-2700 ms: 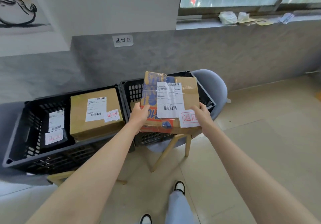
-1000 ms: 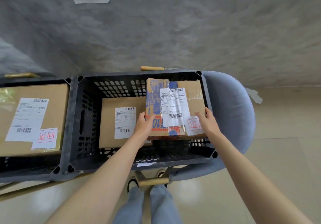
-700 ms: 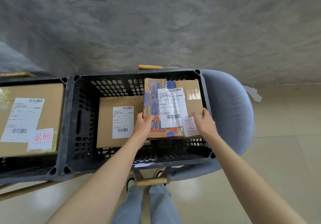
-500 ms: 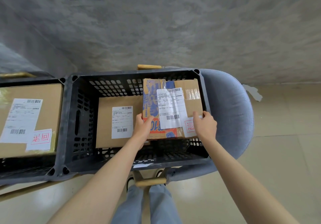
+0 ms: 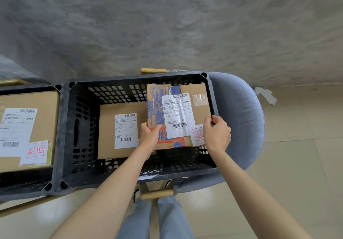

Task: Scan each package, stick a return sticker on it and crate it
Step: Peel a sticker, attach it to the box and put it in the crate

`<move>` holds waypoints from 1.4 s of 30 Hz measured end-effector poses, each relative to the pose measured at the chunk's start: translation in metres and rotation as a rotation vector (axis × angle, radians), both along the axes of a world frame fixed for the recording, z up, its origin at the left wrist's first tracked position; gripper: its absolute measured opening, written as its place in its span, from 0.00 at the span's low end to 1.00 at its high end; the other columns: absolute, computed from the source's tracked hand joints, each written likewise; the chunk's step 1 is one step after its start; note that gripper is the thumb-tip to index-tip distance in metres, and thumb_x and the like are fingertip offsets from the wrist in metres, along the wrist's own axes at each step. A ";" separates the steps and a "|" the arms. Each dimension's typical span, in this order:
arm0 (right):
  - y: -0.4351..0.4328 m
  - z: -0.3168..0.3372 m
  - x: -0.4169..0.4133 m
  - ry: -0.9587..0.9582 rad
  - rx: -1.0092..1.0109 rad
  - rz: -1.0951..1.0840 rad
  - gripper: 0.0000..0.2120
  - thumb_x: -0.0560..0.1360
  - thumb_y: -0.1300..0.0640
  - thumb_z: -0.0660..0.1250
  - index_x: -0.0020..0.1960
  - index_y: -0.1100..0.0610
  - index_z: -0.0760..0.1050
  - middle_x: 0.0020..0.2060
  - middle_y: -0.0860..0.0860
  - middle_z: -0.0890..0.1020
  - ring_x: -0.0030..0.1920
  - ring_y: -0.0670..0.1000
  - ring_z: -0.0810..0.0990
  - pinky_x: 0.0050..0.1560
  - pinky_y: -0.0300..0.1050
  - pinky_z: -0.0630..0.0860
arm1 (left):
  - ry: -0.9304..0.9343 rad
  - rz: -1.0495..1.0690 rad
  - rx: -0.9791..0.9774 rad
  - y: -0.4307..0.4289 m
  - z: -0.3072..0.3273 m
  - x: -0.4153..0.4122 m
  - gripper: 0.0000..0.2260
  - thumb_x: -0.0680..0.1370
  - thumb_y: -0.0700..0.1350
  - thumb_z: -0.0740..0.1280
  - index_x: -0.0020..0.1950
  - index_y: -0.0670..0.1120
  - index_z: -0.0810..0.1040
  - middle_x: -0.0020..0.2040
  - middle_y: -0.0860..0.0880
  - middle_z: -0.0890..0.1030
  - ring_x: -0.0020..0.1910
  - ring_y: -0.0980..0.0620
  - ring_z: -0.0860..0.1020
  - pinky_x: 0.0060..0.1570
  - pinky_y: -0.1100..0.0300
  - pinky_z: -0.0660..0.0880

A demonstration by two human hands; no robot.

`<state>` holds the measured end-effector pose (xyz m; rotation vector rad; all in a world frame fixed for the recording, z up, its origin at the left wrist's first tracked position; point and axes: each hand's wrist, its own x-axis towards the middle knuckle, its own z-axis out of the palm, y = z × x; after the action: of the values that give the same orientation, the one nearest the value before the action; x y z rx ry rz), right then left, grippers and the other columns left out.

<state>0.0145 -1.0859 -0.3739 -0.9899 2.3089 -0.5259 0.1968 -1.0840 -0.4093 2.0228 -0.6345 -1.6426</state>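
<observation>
Lowered from where it was held up in front of the crates a few seconds back, the package (image 5: 199,109) now sits inside the right-hand black crate (image 5: 64,127), and the right hand (image 5: 216,135) has slid out to the package's right edge, tight against the crate wall.

The left hand (image 5: 150,138) grips the near left corner with its thumb on top; the fingers underneath are hidden. The right hand's fingers are curled round the right edge. The package seems to lap over the plain cardboard box (image 5: 107,127) already lying in the crate, though whether it rests on it I cannot tell.

Its shipping label (image 5: 177,115) faces up and the red-printed return sticker (image 5: 197,135) is on — so scanning and stickering look done, and this is the crating step, nearly finished.

Next, I judge, both hands need to let go and draw clear. The right fingers sit between package and wall, so they should slip out upward — a sideways pull could drag the package askew on the box beneath.
</observation>
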 end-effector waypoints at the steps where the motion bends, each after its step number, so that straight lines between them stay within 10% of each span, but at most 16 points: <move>1: -0.001 0.002 -0.001 -0.005 0.005 0.012 0.15 0.79 0.53 0.57 0.58 0.57 0.77 0.49 0.52 0.82 0.46 0.51 0.78 0.44 0.44 0.70 | -0.005 -0.002 0.001 -0.001 -0.002 0.000 0.17 0.79 0.51 0.63 0.61 0.50 0.58 0.59 0.45 0.76 0.53 0.48 0.80 0.55 0.49 0.77; 13: 0.007 -0.001 0.001 -0.017 0.016 0.064 0.20 0.78 0.52 0.60 0.69 0.57 0.70 0.63 0.54 0.77 0.60 0.55 0.76 0.57 0.52 0.74 | -0.052 -0.078 0.023 -0.003 -0.002 -0.004 0.32 0.75 0.53 0.69 0.69 0.46 0.54 0.64 0.47 0.66 0.62 0.50 0.72 0.62 0.50 0.72; 21: 0.015 0.006 0.001 -0.008 0.005 0.095 0.21 0.77 0.50 0.60 0.69 0.56 0.70 0.61 0.55 0.76 0.59 0.55 0.76 0.56 0.57 0.76 | -0.014 -0.058 0.023 0.002 0.007 0.004 0.27 0.79 0.48 0.65 0.72 0.46 0.55 0.57 0.46 0.76 0.48 0.51 0.79 0.42 0.57 0.77; 28: 0.024 0.017 0.001 -0.003 -0.002 0.101 0.22 0.78 0.49 0.61 0.69 0.56 0.69 0.62 0.55 0.75 0.59 0.55 0.76 0.56 0.56 0.76 | -0.056 -0.109 -0.003 0.011 0.018 0.017 0.32 0.78 0.50 0.66 0.76 0.48 0.51 0.70 0.43 0.69 0.62 0.47 0.74 0.63 0.47 0.72; 38: 0.043 0.061 0.014 0.033 -0.114 0.062 0.22 0.77 0.49 0.61 0.69 0.54 0.70 0.63 0.51 0.75 0.61 0.53 0.75 0.55 0.49 0.73 | -0.239 -0.400 -0.273 0.005 0.080 0.022 0.24 0.79 0.46 0.65 0.73 0.45 0.60 0.70 0.46 0.68 0.56 0.56 0.72 0.43 0.64 0.71; 42: 0.064 0.085 0.020 0.093 -0.158 0.007 0.21 0.78 0.50 0.62 0.69 0.54 0.69 0.64 0.51 0.75 0.62 0.52 0.74 0.57 0.47 0.73 | -0.324 -0.658 -0.396 0.010 0.108 0.019 0.23 0.78 0.46 0.66 0.71 0.46 0.64 0.68 0.46 0.70 0.61 0.47 0.75 0.57 0.47 0.76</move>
<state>0.0349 -1.0215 -0.2891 -1.1174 2.3734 -0.6809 0.2163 -1.0739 -0.3013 1.8902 -1.7390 -1.3366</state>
